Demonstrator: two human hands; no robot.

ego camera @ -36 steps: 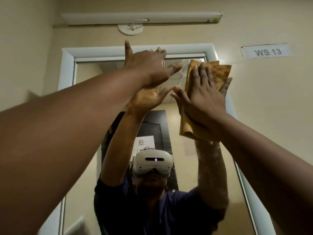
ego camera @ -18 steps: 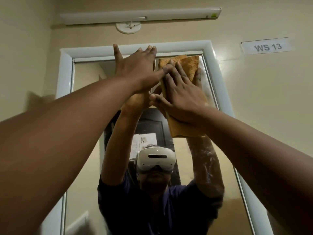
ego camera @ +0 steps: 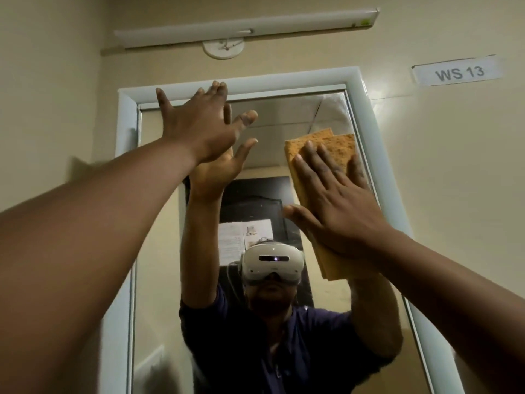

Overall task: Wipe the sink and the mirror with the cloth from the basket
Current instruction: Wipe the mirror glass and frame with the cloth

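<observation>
The white-framed mirror (ego camera: 295,118) hangs on the wall straight ahead. An orange folded cloth (ego camera: 339,147) lies flat against the glass near the upper right edge. My right hand (ego camera: 339,211) presses on it with fingers spread, covering its middle; the cloth's top and bottom stick out. My left hand (ego camera: 199,132) is flat and empty against the upper left of the mirror, fingertips reaching the top frame. The sink and the basket are out of view.
A white tube light (ego camera: 247,27) is fixed above the mirror, with a round fitting under it. A "WS 13" label (ego camera: 457,72) is on the beige wall to the right. The glass reflects a person wearing a white headset.
My right hand has slid the cloth from the top middle of the mirror down and to the right edge. My left hand has shifted slightly left along the top.
</observation>
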